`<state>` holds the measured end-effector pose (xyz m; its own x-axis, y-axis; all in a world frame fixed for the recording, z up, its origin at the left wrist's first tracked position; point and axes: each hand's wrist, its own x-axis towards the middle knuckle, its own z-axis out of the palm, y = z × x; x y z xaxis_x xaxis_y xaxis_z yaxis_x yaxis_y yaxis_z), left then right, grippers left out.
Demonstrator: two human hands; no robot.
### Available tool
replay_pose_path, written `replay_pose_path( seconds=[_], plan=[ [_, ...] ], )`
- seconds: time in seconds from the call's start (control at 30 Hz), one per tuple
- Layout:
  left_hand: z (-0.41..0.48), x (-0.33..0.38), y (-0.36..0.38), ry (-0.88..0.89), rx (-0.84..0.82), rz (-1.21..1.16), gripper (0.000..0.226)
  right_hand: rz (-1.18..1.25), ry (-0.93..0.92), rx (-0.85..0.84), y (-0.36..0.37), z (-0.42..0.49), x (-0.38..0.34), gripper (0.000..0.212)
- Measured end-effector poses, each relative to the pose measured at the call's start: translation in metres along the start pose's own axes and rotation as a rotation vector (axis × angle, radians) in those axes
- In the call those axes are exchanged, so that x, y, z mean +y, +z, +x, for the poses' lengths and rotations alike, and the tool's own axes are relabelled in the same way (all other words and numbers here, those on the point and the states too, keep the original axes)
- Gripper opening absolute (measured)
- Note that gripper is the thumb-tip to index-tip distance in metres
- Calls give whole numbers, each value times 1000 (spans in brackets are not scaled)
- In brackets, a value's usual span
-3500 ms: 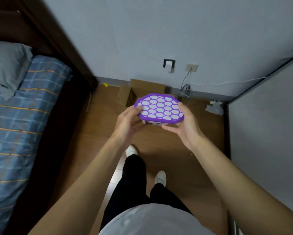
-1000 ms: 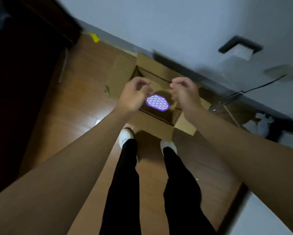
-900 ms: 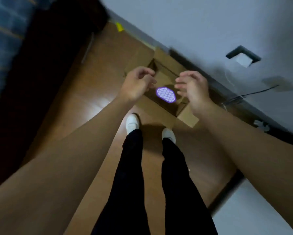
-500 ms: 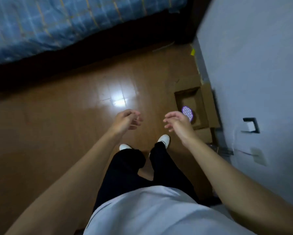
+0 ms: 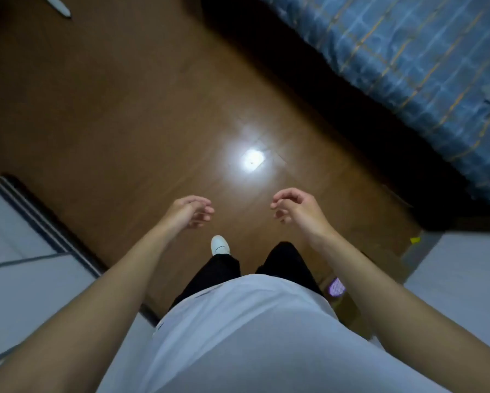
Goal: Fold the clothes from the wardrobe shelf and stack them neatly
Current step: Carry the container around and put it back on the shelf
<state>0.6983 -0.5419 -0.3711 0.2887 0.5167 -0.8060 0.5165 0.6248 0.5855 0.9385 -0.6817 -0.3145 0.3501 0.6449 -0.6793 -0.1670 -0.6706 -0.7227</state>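
Closest in, a white shirt (image 5: pixel 238 336) fills the bottom of the view, with black trousers (image 5: pixel 218 273) under it and one white shoe (image 5: pixel 219 245) on the floor just below the left hand (image 5: pixel 188 212). Behind the right forearm, close to the body, a purple patterned lid (image 5: pixel 336 287) shows in a cardboard box (image 5: pixel 348 310), mostly hidden by the arm.

Both hands are held out in the air, apart from each other. The left hand and the right hand (image 5: pixel 297 208) are empty, with fingers loosely curled and nothing touched.

Out to the left of the left hand stands a pale panel (image 5: pixel 17 279) edged by a dark rail (image 5: pixel 45 225). To the right of the right hand a pale wall (image 5: pixel 459 279) meets the floor, and a small yellow scrap (image 5: pixel 415 239) lies at its foot.

The brown wooden floor (image 5: pixel 110 123) spreads under and beyond both hands, with a bright glare of light (image 5: pixel 251 160) just past the fingertips. Farther off, beyond the right hand, a dark bed frame (image 5: pixel 351 114) carries a blue plaid cover (image 5: pixel 408 52). Far beyond the left hand a blurred white object (image 5: pixel 59 7) lies at the top edge.

Where the clothes are cannot be told from this view.
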Motion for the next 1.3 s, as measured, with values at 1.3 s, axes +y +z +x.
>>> replay_pose_path(
  seconds=[1.3],
  plan=[
    [178, 114, -419, -486, 392, -602, 26, -598, 100, -309, 408, 457, -425, 14]
  ],
)
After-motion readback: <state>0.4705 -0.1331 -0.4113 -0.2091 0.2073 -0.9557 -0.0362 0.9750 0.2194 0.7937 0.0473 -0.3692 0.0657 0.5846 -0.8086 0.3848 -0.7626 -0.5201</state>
